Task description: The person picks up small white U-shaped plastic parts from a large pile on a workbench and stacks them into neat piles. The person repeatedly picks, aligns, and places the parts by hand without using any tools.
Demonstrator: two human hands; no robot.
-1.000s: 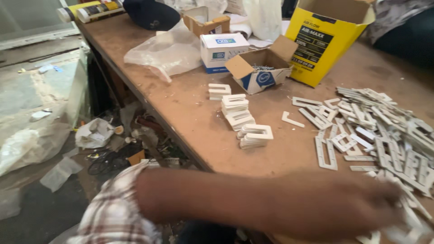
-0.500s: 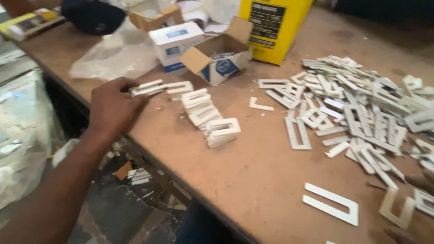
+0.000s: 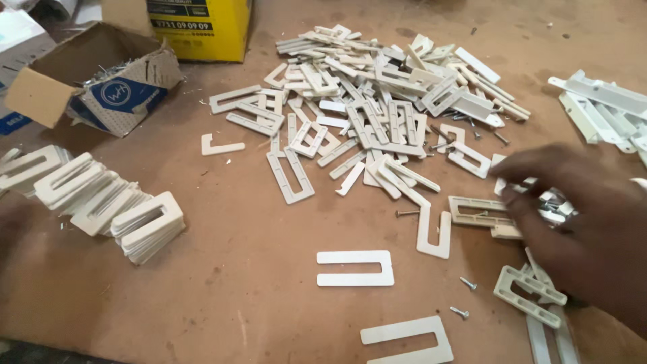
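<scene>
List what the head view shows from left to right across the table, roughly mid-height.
Stack of white slotted plates → open cardboard box → yellow box → loose pile of white plates → right hand reaching into the plates.

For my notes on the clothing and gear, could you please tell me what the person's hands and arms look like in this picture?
The right hand is bare: no glove, ring or watch shows, and no sleeve reaches the visible wrist. Its fingers are uncovered too. Only a blurred sliver at the left edge may be the left hand, too unclear to describe.
</scene>
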